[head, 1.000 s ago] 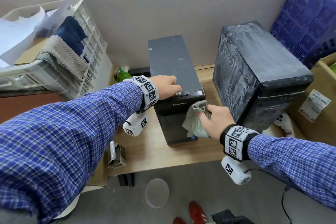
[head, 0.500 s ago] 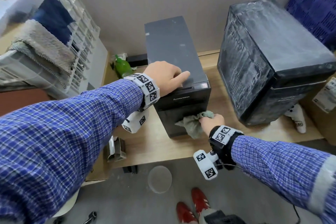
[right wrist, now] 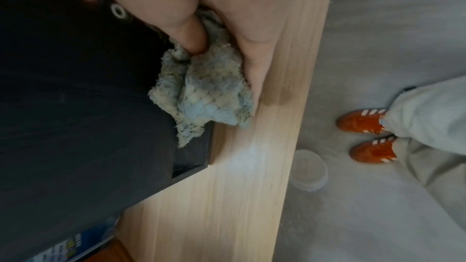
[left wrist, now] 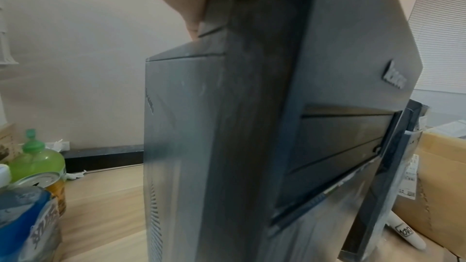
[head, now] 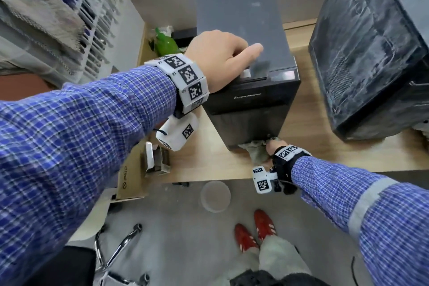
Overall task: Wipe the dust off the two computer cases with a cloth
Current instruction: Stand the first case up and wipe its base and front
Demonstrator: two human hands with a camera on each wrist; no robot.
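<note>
Slim case (head: 241,18), centre frame, is pinned from above by left grip (head: 220,60) (thumb flat, fingers hidden), likely against wipe push. Cloth (head: 256,153) is pinched by right grip (head: 272,147) at its lower front edge.

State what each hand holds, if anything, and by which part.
Right hand pinches the cloth by its bunched end. Left hand grips the slim case at its top front edge.

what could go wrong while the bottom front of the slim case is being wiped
The slim case is tall and narrow; only the left hand on top steadies it, so a hard push from the right hand could tip or slide it. The cloth looks grey already and may smear dust, or push it into the front jacks.
</note>
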